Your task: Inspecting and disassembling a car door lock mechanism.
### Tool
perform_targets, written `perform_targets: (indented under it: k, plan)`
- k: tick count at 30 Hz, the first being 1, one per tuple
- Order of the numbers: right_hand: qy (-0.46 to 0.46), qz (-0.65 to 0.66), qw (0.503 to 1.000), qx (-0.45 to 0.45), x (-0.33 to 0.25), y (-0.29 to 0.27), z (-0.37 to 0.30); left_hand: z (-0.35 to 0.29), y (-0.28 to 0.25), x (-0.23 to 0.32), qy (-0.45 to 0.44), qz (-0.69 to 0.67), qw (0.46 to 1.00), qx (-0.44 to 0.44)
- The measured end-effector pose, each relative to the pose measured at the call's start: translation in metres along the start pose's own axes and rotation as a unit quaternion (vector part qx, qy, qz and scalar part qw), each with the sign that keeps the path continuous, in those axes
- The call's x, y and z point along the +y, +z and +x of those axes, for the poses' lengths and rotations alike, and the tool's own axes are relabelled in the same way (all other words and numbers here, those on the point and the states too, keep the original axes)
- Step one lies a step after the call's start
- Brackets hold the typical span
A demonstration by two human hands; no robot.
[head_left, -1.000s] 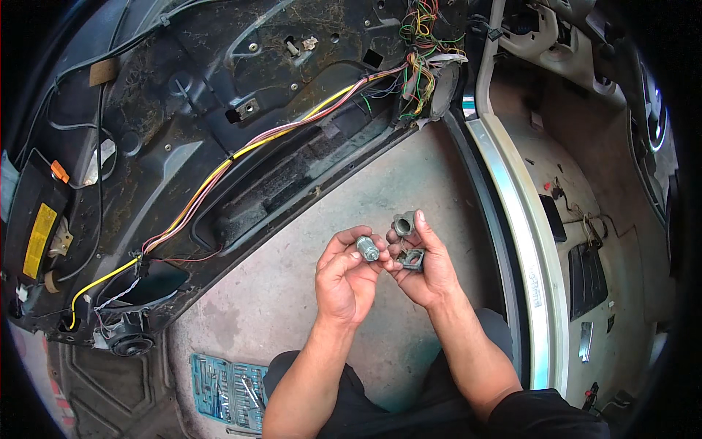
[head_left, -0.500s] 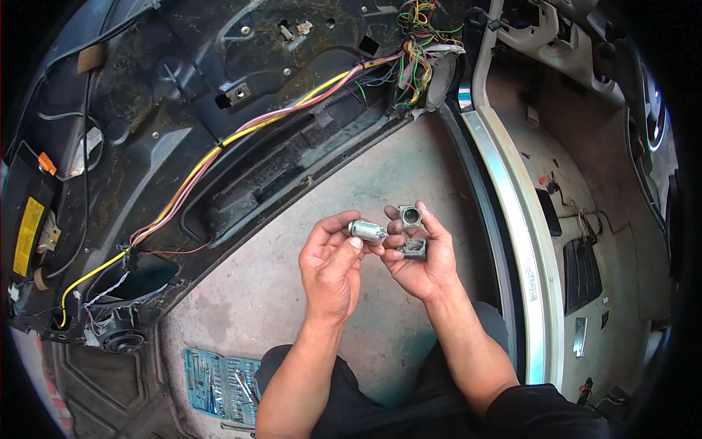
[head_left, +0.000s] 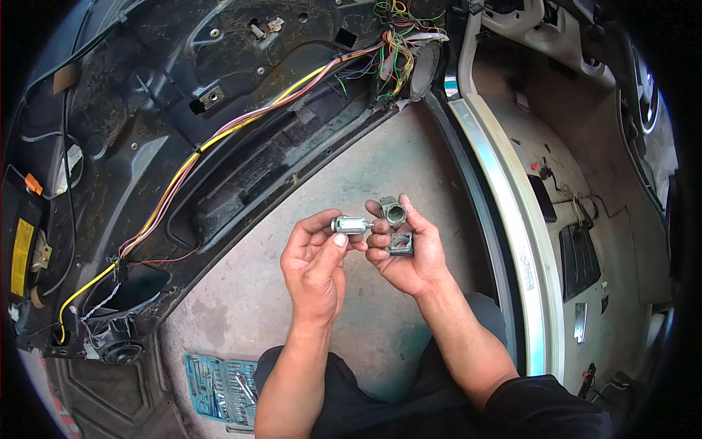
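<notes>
At six o'clock, the person's dark trousers [head_left: 351,399] show between two bare forearms. At the centre, the left hand [head_left: 314,267] pinches a silvery metal cylinder [head_left: 351,224] between thumb and fingers, its narrow tip pointing to three o'clock, close to the right hand [head_left: 420,263]. That hand's fingers curl around a grey metal cup [head_left: 394,213], open end showing, with the thumb along its side; just below, they also hold a squarish grey bracket [head_left: 400,244]. Whether cup and bracket are joined, I cannot tell. Beyond, on the concrete floor [head_left: 241,307], an open blue tool case [head_left: 191,377] lies at seven o'clock. A stripped dark car door [head_left: 102,132] spans eight to twelve, crossed by yellow and pink wires [head_left: 241,124]. At three o'clock runs a pale door sill [head_left: 506,192], with the car's beige interior floor [head_left: 563,157] past it.
</notes>
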State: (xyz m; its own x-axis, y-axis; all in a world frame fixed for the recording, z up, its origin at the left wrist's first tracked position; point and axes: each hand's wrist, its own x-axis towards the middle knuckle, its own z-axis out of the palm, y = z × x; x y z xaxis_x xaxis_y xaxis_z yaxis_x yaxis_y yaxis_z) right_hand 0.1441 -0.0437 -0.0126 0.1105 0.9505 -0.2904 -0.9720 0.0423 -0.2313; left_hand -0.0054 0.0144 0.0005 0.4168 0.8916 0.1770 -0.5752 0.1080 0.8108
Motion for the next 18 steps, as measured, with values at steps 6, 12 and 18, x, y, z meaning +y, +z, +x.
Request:
perform_targets:
  k: [6, 12, 18]
  plan:
    - [-0.007, -0.001, 1.000, -0.006, -0.0016, -0.0041, 0.0021, 0.0007, -0.0001, -0.0015, -0.005, 0.005, 1.000, 0.003]
    - [-0.028, -0.033, 0.999, 0.001, -0.0035, -0.0066, 0.0001, 0.0019, 0.0053, -0.0054, 0.007, 0.011, 1.000, -0.017]
    - [-0.026, -0.049, 0.998, 0.023, -0.0009, -0.0056, 0.0022, 0.0008, 0.0061, -0.0073, 0.027, 0.036, 0.999, -0.023]
